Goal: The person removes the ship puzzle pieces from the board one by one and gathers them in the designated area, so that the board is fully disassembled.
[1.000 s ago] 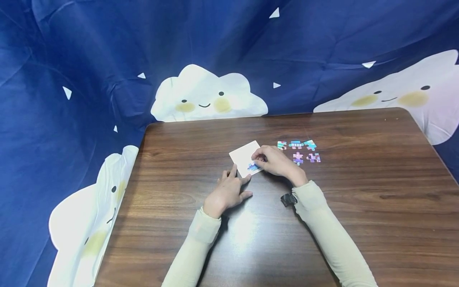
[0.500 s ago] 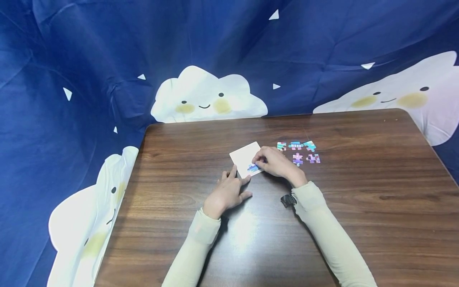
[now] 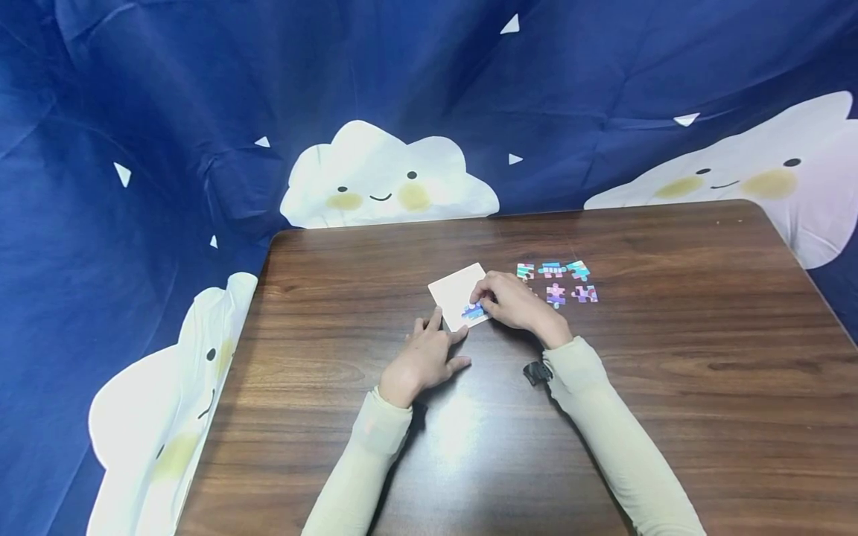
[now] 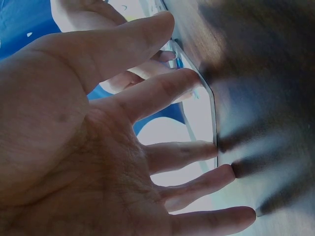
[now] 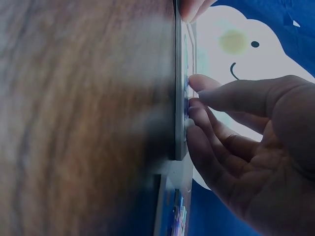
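A small white puzzle board [image 3: 452, 289] lies tilted on the table, with blue and purple jigsaw pieces [image 3: 471, 313] in its near corner. My left hand [image 3: 424, 361] has its fingers spread, and fingertips touch the board's near left edge. In the left wrist view the fingers [image 4: 172, 152] are nearly straight along that edge. Over the board's right side, my right hand [image 3: 512, 299] pinches a jigsaw piece low at the surface. Thumb and curled fingers [image 5: 206, 147] meet the board face [image 5: 182, 118] in the right wrist view, mostly hiding that piece.
Right of the board, several loose jigsaw pieces [image 3: 553, 270] lie in two rough rows, one partly behind the right hand. Around them spreads the brown wooden table [image 3: 670, 335]. A blue curtain [image 3: 556, 89] with cloud prints hangs beyond the back and left edges.
The right fingers shift very slightly over the piece on the board. The left hand, the board and the loose pieces stay where they were.
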### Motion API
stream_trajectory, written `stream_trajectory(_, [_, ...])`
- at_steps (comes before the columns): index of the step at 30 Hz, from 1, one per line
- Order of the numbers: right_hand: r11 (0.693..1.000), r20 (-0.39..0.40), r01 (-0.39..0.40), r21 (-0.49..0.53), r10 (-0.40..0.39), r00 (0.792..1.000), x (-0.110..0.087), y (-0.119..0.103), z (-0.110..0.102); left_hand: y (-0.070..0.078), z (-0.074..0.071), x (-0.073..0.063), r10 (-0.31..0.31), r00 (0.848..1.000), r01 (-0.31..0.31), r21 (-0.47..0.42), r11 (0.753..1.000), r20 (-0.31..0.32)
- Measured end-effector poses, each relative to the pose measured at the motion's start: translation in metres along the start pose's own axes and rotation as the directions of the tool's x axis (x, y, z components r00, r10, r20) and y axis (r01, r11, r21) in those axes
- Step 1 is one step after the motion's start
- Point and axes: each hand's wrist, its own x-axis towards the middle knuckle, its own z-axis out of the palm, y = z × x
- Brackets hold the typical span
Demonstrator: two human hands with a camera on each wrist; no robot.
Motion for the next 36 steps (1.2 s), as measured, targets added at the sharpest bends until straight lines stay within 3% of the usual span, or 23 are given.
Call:
stream_trajectory(9, [1.0,-0.016,0.026,0.007,-0.026,1.0,-0.0004,-0.0014,0.0,0.0011,-0.0002,-0.0003,-0.006,1.0,0.006,-0.001,1.0,0.002])
stream_trajectory(36, [0.997,0.029,-0.006,0.073,0.004,1.0,-0.0004,-0.0037,-0.0061,-0.0009,0.0008,0.0016,-0.004,1.0,0.004,0.003,1.0,0.003])
